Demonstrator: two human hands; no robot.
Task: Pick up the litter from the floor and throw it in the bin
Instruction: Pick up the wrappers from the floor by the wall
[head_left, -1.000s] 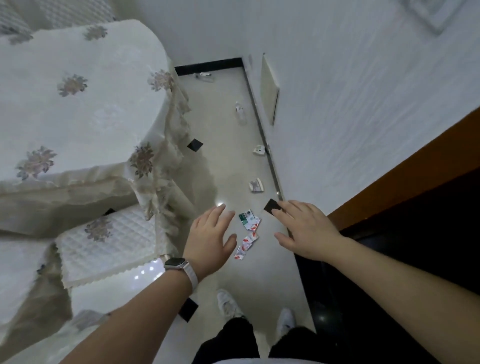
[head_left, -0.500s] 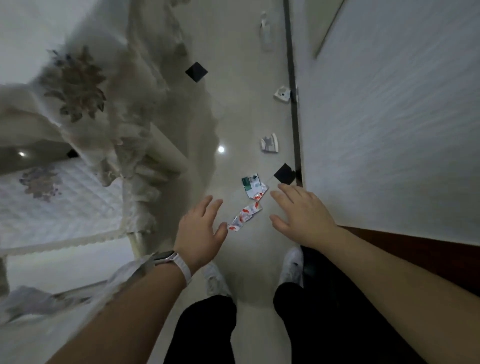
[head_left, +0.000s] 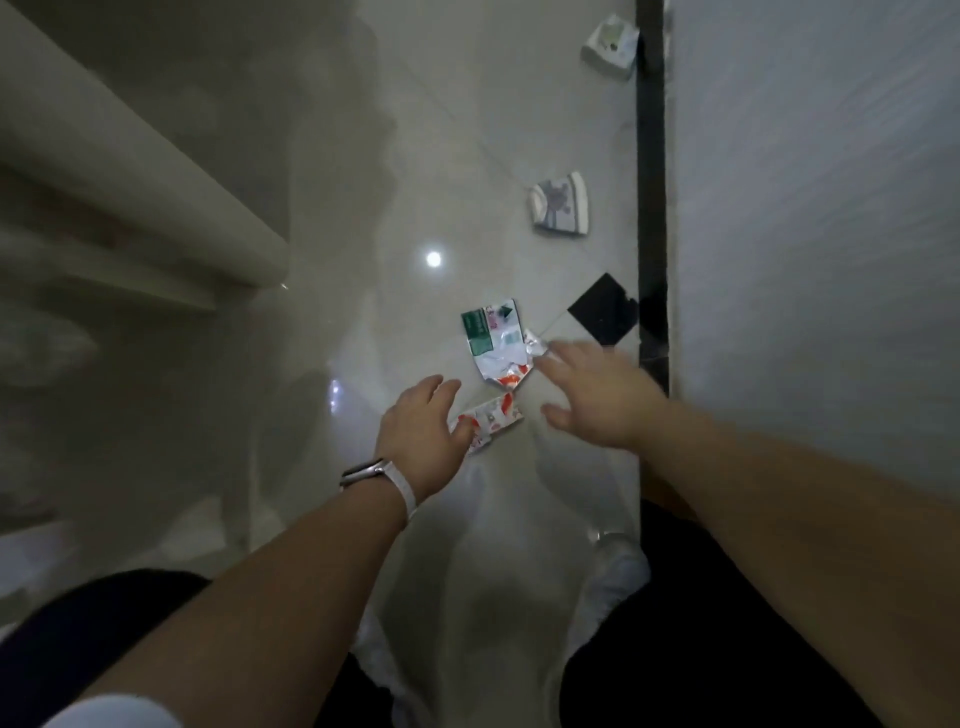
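The left forearm (head_left: 260, 582) runs in from 7 o'clock and the right forearm (head_left: 779, 519) from 4 o'clock, both angled down, with the left hand (head_left: 418, 439) palm-down, fingers loosely straight, and the blurred right hand (head_left: 597, 397) spread at its 2 o'clock, near but apart.

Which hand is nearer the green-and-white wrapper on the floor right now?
Right. The right hand has its fingertips at the lower right edge of the green-and-white wrapper; the left hand is lower and to the left, at the red-and-white wrapper.
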